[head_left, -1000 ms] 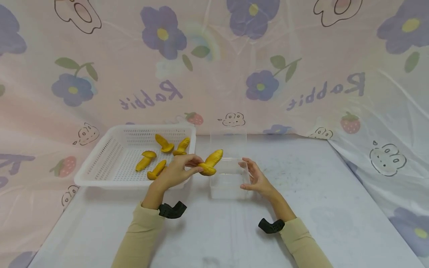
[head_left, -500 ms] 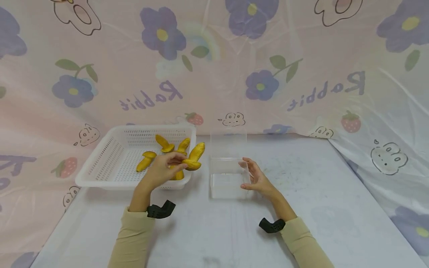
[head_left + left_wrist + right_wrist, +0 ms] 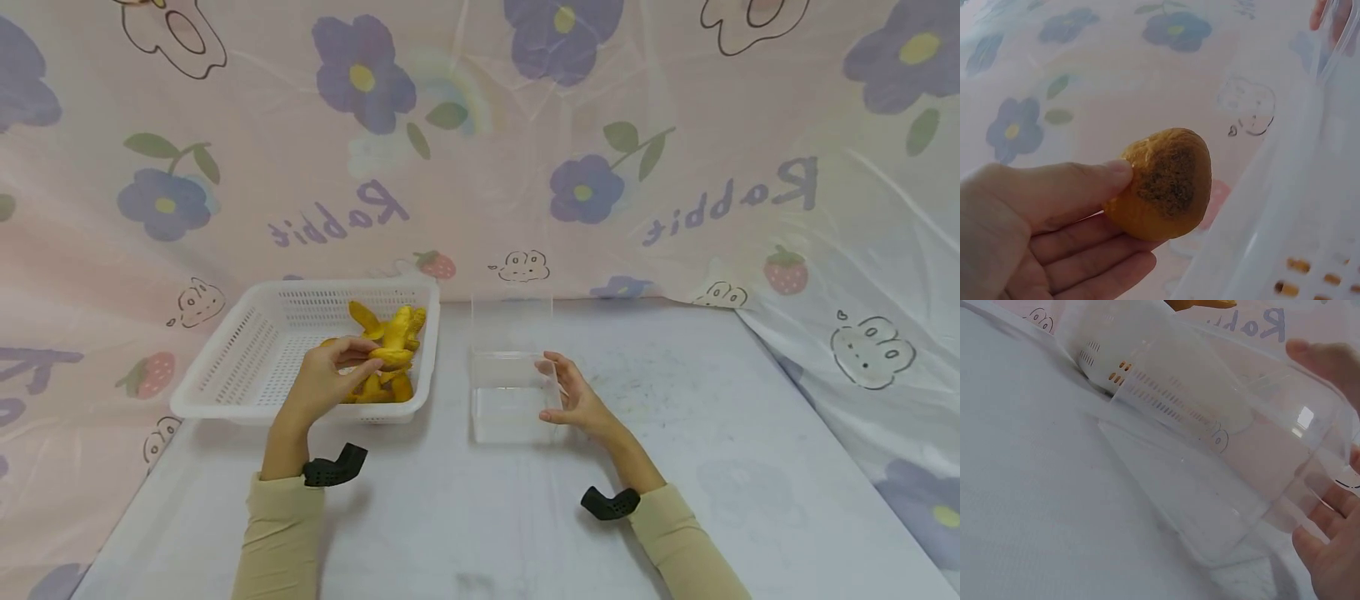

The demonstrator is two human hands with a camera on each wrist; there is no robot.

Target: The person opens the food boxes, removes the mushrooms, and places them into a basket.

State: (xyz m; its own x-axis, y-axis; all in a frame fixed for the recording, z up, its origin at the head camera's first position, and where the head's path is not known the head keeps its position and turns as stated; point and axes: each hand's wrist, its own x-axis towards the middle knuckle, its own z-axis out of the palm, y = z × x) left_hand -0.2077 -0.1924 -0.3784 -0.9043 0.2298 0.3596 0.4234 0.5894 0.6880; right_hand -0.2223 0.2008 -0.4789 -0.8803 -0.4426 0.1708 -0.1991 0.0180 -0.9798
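Left grip (image 3: 322, 385) pinching yellow toy mushroom (image 3: 392, 353) over white basket (image 3: 225, 367). Right grip (image 3: 573, 398) spread, touching clear box (image 3: 510, 392). Bench (image 3: 480, 517) white; floral backdrop (image 3: 480, 150) behind.

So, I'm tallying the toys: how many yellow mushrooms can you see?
About 5: one pinched in the left hand above the white basket, roughly four yellow mushrooms lying in it, partly hidden behind that hand, so some may be uncounted.

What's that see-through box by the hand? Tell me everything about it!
The clear box looks like thin, glossy plastic, rectangular, with its lid standing up at the back. Nothing can be seen inside it. It sits on the white table, just right of the white basket. The right hand touches its right side with relaxed fingers. In the right wrist view the basket's holes show straight through its wall.
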